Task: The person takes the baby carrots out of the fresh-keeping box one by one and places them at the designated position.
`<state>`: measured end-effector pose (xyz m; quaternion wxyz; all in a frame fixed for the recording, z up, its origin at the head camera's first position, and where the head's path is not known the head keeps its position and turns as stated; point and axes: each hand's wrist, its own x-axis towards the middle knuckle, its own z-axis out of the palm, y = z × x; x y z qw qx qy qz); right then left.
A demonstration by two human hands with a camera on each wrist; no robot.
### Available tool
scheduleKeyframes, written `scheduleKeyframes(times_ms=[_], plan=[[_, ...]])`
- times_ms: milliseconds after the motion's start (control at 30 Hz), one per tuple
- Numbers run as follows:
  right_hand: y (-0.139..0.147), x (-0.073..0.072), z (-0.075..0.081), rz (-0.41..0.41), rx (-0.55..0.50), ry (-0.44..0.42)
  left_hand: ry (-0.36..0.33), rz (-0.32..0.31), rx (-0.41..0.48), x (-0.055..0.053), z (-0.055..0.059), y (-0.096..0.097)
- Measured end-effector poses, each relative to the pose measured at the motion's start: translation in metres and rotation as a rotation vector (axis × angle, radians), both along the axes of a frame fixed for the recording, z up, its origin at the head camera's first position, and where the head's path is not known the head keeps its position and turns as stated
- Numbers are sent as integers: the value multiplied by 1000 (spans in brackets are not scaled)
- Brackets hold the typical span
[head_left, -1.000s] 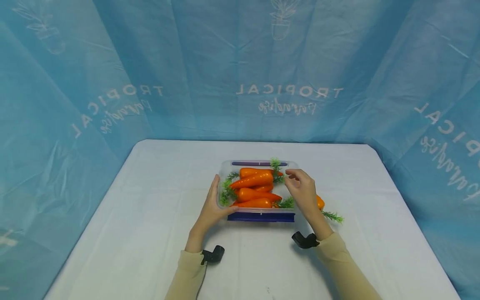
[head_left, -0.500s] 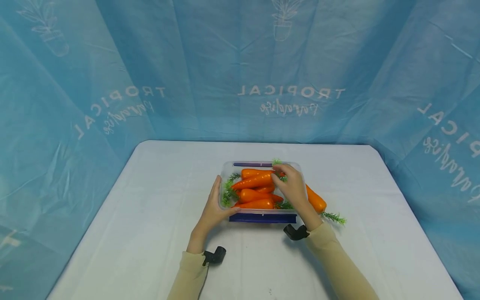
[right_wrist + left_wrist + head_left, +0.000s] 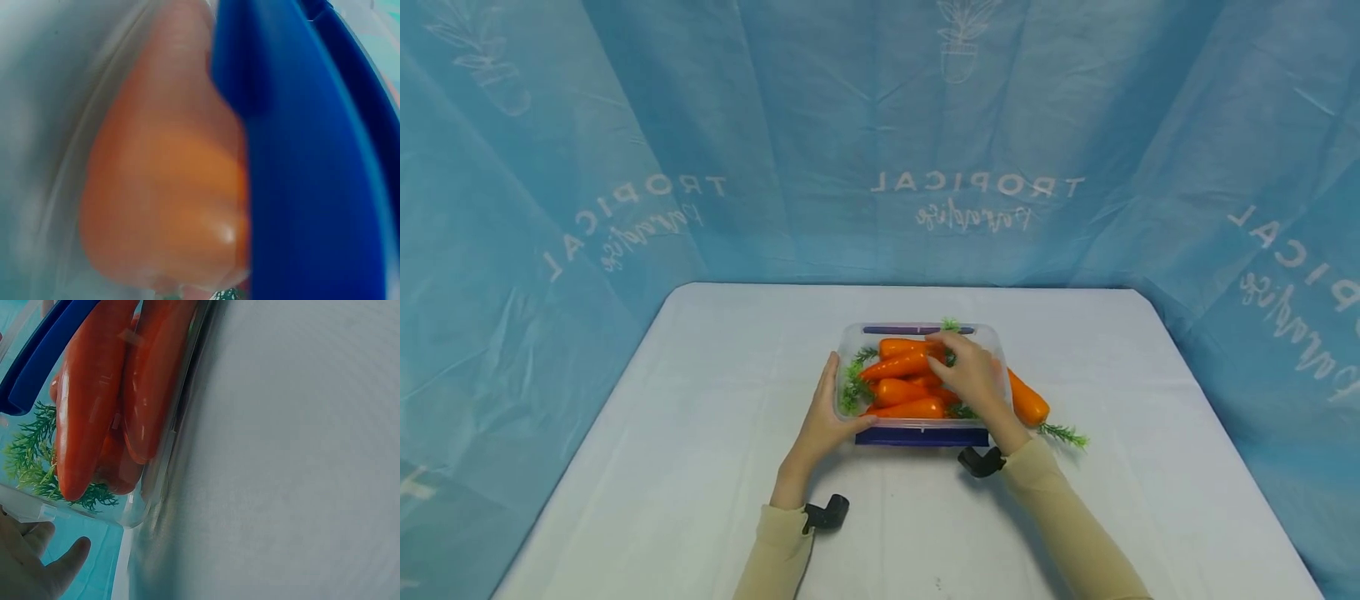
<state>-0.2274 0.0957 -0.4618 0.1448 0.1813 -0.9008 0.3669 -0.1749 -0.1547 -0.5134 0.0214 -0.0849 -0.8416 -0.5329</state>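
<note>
A clear plastic box (image 3: 1000, 408) with blue clips holds several orange toy carrots with green tops. My left hand (image 3: 823, 421) lies along its left side, fingers straight and thumb at the near corner; the left wrist view shows the left fingers (image 3: 70, 557) spread. My right hand (image 3: 972, 375) reaches in over the right rim. Its fingertips and thumb straddle the thick end of the uppermost carrot (image 3: 898, 364), pinching it; its leafy top is partly covered. In the right wrist view, a front carrot (image 3: 169, 200) shows through the wall beside the blue clip (image 3: 306, 156).
One more carrot (image 3: 1028, 402) lies on the white table (image 3: 700, 417) just right of the box, its greens towards the near right. A blue printed curtain (image 3: 850, 125) hangs behind and at both sides of the table.
My right hand has moved left from the box's right rim to the carrots inside. The carrot on the table has come into fuller view. My left hand has stayed at the box's left side.
</note>
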Motion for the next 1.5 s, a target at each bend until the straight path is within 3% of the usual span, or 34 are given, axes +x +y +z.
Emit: scheduleKeyframes(times_ms=[233, 300, 567, 767, 1167, 1500], plan=[[0, -5, -4, 14, 9, -112, -16, -7, 1, 3, 6, -1], [0, -6, -4, 25, 24, -138, 3, -9, 5, 1, 1, -2], [1, -8, -5, 87, 89, -186, -8, -9, 15, 0, -1, -1], [2, -9, -8, 61, 87, -220, -12, -9, 29, 0, -2, 0], [2, -8, -6, 0, 121, -257, -2, -11, 46, 0, -5, 0], [3, -9, -6, 1, 156, -220, -2, -10, 33, -1, -5, 0]])
